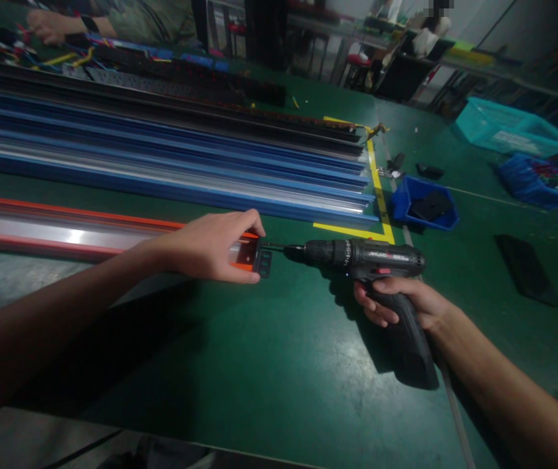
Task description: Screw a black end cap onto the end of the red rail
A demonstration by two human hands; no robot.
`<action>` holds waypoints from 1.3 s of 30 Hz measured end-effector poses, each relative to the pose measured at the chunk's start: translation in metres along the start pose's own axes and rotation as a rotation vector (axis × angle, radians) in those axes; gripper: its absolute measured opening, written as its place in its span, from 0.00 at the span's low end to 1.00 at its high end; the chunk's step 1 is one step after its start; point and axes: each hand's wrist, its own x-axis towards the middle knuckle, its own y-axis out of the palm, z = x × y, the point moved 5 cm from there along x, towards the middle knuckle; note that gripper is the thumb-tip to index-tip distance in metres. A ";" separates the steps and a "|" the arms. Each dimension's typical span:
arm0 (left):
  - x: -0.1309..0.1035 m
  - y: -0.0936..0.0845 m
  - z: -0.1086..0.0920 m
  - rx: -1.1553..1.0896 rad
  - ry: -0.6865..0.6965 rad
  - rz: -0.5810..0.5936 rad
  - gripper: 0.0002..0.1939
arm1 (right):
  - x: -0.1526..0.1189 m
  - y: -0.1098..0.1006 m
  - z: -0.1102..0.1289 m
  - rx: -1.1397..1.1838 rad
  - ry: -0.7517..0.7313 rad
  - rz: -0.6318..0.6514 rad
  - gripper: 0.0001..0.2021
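My left hand (210, 251) is closed over the right end of a long orange-edged metal profile (78, 233), thumb and fingers gripping its two sides. A black plastic end cap (264, 260) sits at that end, beside my fingertips. My right hand (406, 303) is wrapped round the grip of a black cordless drill (381, 258), held level and pointing left. The drill's long thin bit (279, 247) reaches to the upper part of the end cap; whether a screw is at its tip I cannot tell.
Several blue profiles (171, 166) lie behind, beside yellow tape (386, 225). To the right are a blue bin (401, 202) with black parts, a black flat piece (526, 268), another blue bin (518, 179) and a teal basket (508, 130). Across the table, a person's hand (49, 27) is among wires.
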 end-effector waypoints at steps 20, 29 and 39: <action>0.000 0.000 -0.002 -0.003 0.005 -0.005 0.38 | 0.000 0.001 0.000 0.035 -0.019 0.029 0.11; 0.001 -0.002 -0.005 0.023 0.026 0.001 0.35 | 0.000 0.000 0.001 0.004 -0.025 0.007 0.13; 0.001 -0.001 -0.003 0.015 0.034 0.001 0.35 | -0.001 -0.002 -0.001 0.005 -0.012 -0.030 0.13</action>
